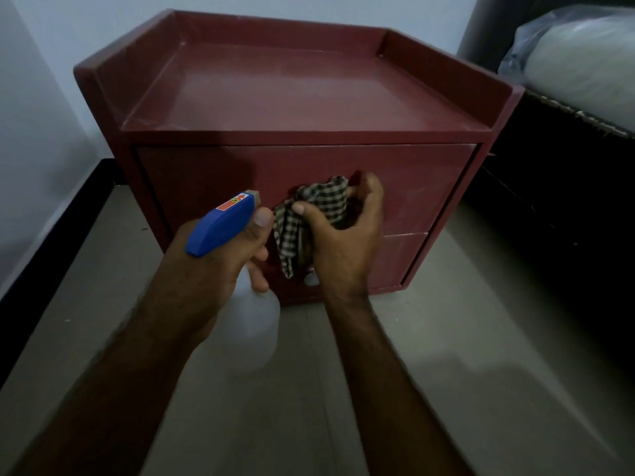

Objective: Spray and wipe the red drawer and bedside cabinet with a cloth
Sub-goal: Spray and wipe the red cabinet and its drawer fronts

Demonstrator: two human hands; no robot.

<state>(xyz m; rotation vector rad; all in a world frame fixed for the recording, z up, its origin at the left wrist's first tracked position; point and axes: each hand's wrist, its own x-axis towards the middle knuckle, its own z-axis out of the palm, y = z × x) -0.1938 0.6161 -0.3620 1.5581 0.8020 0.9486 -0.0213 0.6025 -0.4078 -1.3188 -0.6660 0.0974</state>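
Where the left hand [223, 255] is: nearest of the pair, low centre, fingers wrapped round the bottle [221, 226], thumb up beside the blue head.
Bottle: nozzle aimed at the left part of the upper drawer [429, 187]; clear body hangs below the fist, over the floor [446, 338].
Right hand [343, 235]: just beside the left, fingers curled, holding the cloth [319, 204] bunched up.
Cloth: checked, one tail dangling. It sits at the drawer front near its middle; cannot tell whether it presses on the wood.
Step, as judged: wiping the upper drawer front, spray at the ready.
Doing it well: spread the cloth flat under the palm, since a bunched wad cleans only a narrow track. Mist lightly ahead of the cloth. Wipe in overlapping passes right out to the edges and the seam.
Lower drawer [395, 259]: below, partly behind the hands; pale marks on its face suggest it needs a pass too.
Cabinet [309, 91]: on the floor against the wall; raised lip round the top, so dust probably gathers in the corners.
Far right: plastic-wrapped bundle [577, 56]; aim the spray away from it.
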